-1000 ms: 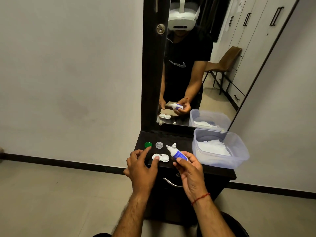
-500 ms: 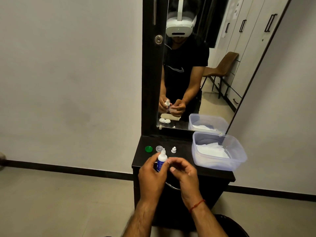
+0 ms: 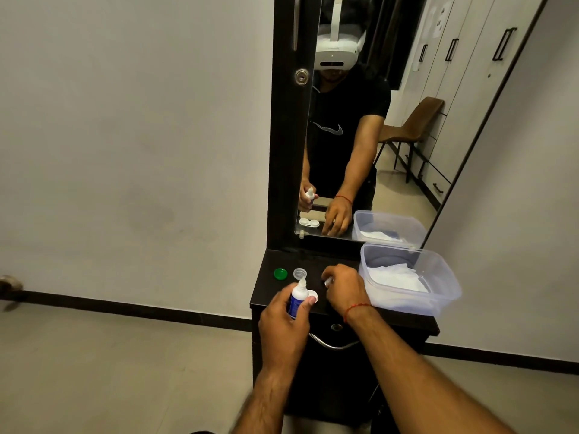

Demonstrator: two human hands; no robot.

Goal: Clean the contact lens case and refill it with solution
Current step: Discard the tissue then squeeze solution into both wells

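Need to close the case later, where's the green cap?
Head view: the green cap lies on the black cabinet top, far left, just left of the clear cap.

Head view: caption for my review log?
Left hand holds uncapped solution bottle by lens case; right hand grips its cap on the counter.

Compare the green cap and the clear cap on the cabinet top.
The round green plastic cap is opaque; the round clear plastic cap is see-through. The green cap lies farther left; the clear cap sits beside the white bottle. Both rest on the black cabinet top.
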